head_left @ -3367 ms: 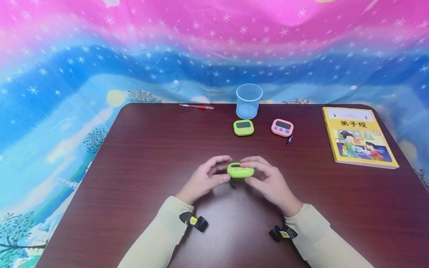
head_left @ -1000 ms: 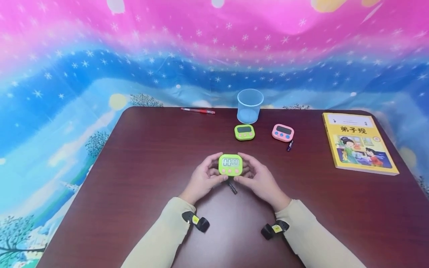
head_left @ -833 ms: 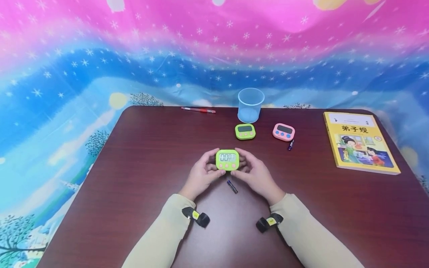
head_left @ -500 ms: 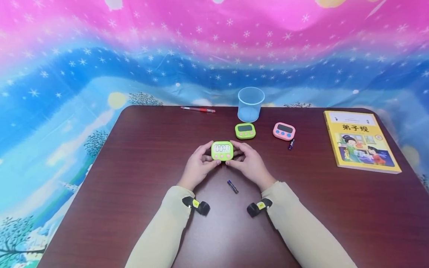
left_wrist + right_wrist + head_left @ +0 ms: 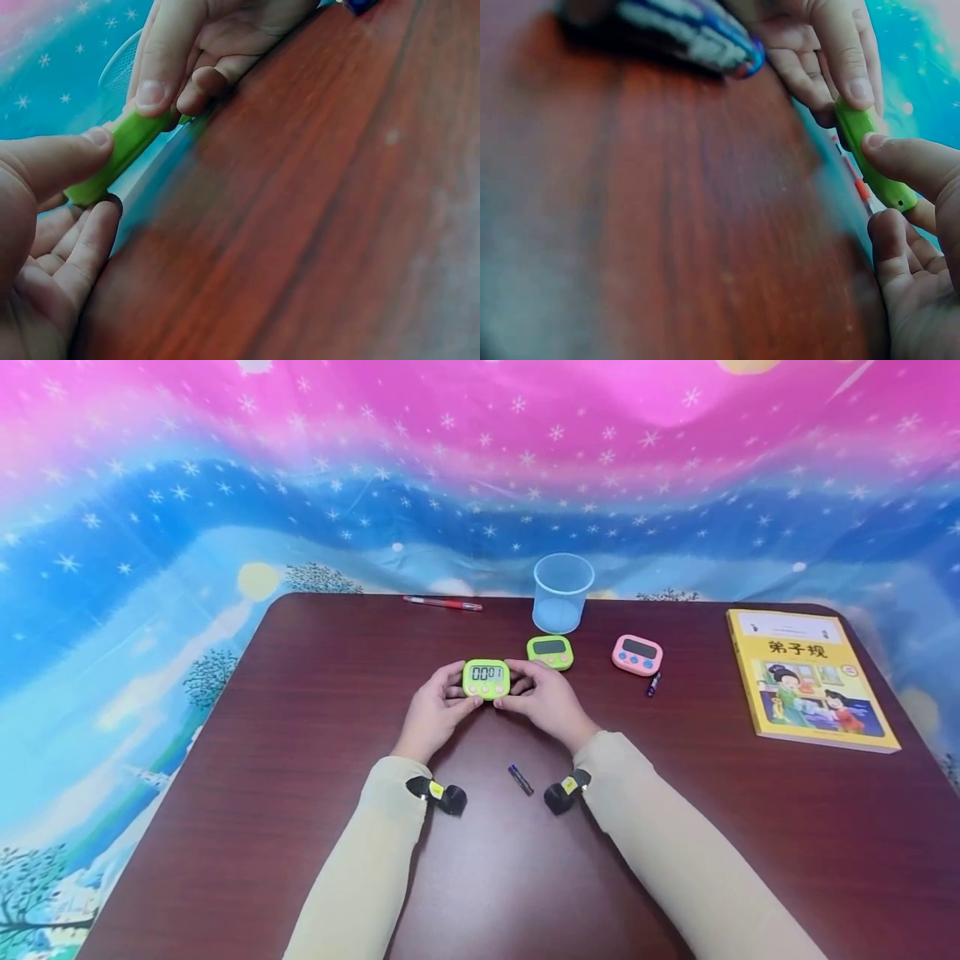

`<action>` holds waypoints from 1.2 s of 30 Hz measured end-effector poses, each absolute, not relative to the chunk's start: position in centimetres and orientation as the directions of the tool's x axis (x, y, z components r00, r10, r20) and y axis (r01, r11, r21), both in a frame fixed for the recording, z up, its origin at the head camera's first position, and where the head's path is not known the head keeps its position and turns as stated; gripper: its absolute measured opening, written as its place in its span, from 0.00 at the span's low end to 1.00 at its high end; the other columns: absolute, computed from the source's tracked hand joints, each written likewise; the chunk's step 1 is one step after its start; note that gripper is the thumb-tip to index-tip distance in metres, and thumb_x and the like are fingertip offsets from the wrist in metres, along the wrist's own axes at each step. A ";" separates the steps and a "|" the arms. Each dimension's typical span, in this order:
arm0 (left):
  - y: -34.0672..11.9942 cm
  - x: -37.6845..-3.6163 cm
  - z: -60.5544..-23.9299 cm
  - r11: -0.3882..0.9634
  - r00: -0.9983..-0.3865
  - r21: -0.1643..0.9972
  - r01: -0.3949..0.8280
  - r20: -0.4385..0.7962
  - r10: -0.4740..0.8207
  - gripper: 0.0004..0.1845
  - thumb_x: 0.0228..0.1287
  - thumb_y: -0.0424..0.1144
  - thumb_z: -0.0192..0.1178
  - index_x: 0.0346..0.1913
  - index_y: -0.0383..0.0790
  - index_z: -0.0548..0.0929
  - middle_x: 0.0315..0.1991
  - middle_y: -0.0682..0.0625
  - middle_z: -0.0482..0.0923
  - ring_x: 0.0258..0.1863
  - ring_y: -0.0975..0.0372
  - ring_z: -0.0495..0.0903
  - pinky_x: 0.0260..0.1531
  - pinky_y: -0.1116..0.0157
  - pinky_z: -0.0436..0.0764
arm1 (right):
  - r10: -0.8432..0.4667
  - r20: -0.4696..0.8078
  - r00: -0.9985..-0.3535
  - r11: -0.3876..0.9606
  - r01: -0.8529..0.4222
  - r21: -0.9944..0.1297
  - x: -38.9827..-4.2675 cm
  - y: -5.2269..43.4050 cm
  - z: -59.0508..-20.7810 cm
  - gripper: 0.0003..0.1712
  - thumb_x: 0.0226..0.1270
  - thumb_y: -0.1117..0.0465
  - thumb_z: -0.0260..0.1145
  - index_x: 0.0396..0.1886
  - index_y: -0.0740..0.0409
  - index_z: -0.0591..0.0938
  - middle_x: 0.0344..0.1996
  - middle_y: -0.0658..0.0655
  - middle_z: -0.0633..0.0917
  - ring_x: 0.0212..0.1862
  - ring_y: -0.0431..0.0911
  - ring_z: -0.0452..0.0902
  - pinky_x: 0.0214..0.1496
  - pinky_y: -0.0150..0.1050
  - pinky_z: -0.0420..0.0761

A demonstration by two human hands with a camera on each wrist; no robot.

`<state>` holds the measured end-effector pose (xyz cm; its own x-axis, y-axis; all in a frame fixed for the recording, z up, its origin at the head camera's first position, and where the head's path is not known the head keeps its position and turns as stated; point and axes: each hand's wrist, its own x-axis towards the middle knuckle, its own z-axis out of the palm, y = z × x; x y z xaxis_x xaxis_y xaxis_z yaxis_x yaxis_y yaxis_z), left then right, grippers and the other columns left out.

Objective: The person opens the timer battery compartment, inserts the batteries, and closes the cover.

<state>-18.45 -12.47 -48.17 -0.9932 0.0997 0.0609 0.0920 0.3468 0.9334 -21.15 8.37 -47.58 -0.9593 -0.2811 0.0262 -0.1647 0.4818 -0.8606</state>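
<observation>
In the head view, a green digital timer point(image 5: 486, 680) with a lit display reading 00 01 is held between both hands near the middle of the table. My left hand point(image 5: 435, 708) pinches its left side, thumb at the lower edge. On the other side, my right hand point(image 5: 549, 700) pinches it the same way. Both wrist views show the timer's green edge point(image 5: 124, 154) between the thumbs and fingers; the fingers behind it are partly hidden. Nearer the body lies a small dark cylinder point(image 5: 521, 780) with a blue end, like a battery.
A second green timer point(image 5: 550, 652) with a blank screen lies just behind my right hand. Beyond stand a blue see-through cup point(image 5: 558, 606) and a red pen point(image 5: 442, 603). To the right are a pink timer point(image 5: 637, 655), another small dark cylinder point(image 5: 653, 684) and a yellow book point(image 5: 813, 681).
The timer was tilted, then turned screen-up with its display lit, going from 00 00 to 00 01. Both hands have carried it away from the body and slightly left, uncovering the near cylinder.
</observation>
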 end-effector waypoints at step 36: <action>-14.1 -23.5 -47.9 0.624 -0.999 0.780 0.042 0.043 0.014 0.30 0.65 0.42 0.69 0.69 0.41 0.75 0.58 0.47 0.76 0.46 0.59 0.82 0.49 0.60 0.82 | -0.210 0.049 -0.976 0.643 -0.176 -0.745 -24.7 5.4 -47.5 0.31 0.64 0.57 0.73 0.66 0.60 0.78 0.45 0.54 0.82 0.39 0.47 0.77 0.44 0.39 0.80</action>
<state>-23.51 -14.07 -47.94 -0.9990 0.0135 0.0433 0.0423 0.6238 0.7804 -24.70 5.39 -47.46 -0.9764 -0.2103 0.0487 -0.1757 0.6432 -0.7452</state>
